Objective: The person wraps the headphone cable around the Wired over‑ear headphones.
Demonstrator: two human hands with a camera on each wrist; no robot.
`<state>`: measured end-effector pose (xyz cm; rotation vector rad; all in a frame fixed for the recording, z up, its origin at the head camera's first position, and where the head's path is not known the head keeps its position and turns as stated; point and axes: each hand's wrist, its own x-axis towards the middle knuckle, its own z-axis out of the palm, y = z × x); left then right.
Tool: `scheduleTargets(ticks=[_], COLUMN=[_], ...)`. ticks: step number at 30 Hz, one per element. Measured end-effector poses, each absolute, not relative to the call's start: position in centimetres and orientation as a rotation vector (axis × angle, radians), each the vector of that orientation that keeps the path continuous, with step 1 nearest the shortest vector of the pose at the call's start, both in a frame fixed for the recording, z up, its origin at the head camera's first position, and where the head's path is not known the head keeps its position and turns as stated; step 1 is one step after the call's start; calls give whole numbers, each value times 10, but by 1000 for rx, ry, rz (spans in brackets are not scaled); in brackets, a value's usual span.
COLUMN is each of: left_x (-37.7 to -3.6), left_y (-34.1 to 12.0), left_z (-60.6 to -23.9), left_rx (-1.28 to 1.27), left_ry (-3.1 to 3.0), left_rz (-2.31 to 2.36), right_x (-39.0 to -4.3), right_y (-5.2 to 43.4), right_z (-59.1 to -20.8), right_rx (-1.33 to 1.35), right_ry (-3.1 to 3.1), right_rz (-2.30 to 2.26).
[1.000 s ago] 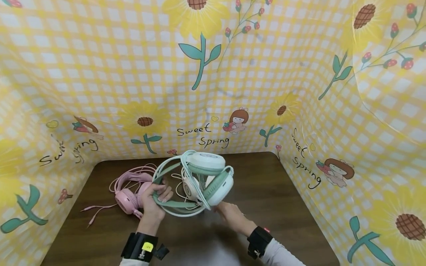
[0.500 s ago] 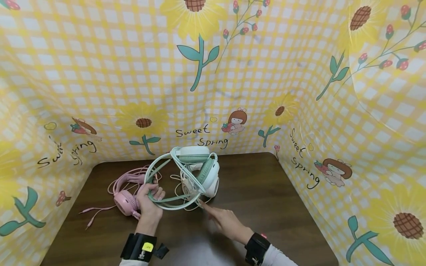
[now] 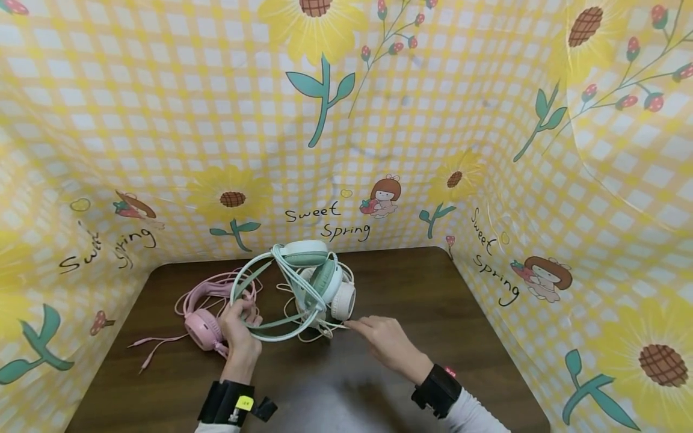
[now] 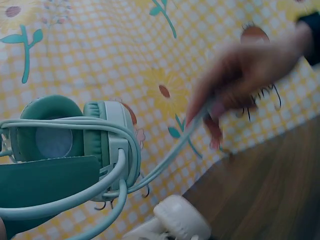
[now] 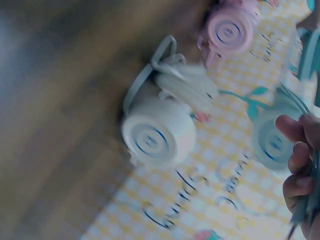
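Note:
Mint-green over-ear headphones (image 3: 323, 281) are held up over the table, a cord looped several times around them. My left hand (image 3: 240, 331) grips their headband on the left side. To the right, my right hand (image 3: 391, 347) pinches the headphones' mint cable (image 4: 167, 159), which runs taut from the ear cups to the fingers in the left wrist view. Dark-tipped plug ends (image 5: 301, 210) hang below the right hand in its wrist view. Behind the green pair, white headphones (image 3: 343, 302) lie on the table, partly hidden.
Pink headphones (image 3: 203, 329) rest at the left, close to my left hand, with their two plugs (image 3: 145, 362) spread toward the left. The dark wooden table (image 3: 422, 288) is enclosed by a yellow checked cloth (image 3: 260, 132) at the back and sides.
The green headphones have shifted left in my left hand, uncovering more of the white pair. My right hand went left to the cable, then drew it out to the right.

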<state>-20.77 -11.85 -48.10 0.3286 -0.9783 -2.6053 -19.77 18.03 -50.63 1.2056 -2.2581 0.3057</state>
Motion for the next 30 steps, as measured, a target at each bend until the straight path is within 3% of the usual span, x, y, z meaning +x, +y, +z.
scheduleTargets(ticks=[11, 16, 21, 30], left_x=[-205, -201, -197, -198], left_y=[-104, -96, -90, -81], left_z=[-482, -480, -476, -479], left_rx=[390, 271, 169, 63], left_ry=[-1271, -1505, -1635, -1745], left_rz=[-2633, -2656, -2683, -2700], right_x=[-210, -210, -206, -213], right_y=[174, 166, 160, 150], right_z=[-449, -436, -428, -441], right_rx=[1067, 1214, 1371, 1356], right_ry=[-1995, -1953, -1954, -1968], right_rz=[183, 82, 24, -96])
